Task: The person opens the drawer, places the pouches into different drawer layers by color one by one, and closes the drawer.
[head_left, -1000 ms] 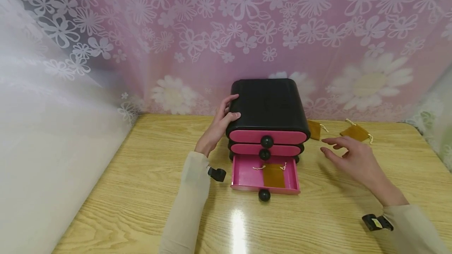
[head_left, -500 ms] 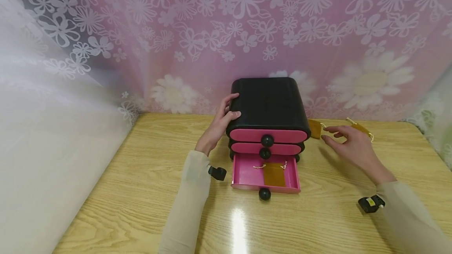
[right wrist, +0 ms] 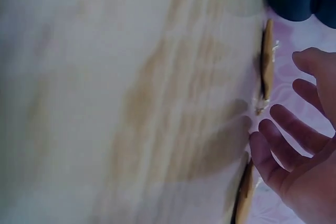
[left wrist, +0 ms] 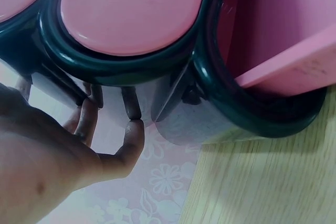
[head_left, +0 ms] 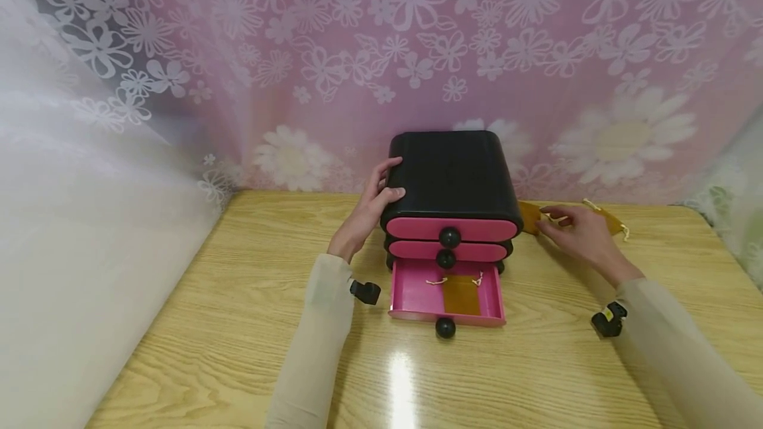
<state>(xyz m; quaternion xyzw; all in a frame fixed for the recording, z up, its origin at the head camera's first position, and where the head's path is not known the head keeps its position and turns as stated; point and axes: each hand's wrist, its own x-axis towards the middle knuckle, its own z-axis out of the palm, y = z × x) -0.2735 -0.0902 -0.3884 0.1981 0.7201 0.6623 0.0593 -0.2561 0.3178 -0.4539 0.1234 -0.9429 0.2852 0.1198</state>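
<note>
A small black drawer unit (head_left: 453, 174) with pink drawer fronts stands on the table. My left hand (head_left: 365, 214) rests against its left side; in the left wrist view the fingertips (left wrist: 135, 129) press on the glossy side wall. The bottom drawer (head_left: 414, 293) is pulled out, with a brown drawstring pouch (head_left: 461, 295) lying inside. To the right of the unit, my right hand (head_left: 581, 237) reaches over a second pouch (head_left: 528, 216). In the right wrist view, thumb and fingers are spread apart, just short of that pouch (right wrist: 268, 61).
Another brown pouch (head_left: 612, 222) lies farther right, partly behind my right hand. Black round knobs (head_left: 445, 328) stick out from the drawers. A pink flowered curtain (head_left: 334, 85) hangs behind the wooden table (head_left: 250, 323).
My right hand has moved left and away from me, closer to the pouch beside the unit. My left hand and the drawers have stayed put.
</note>
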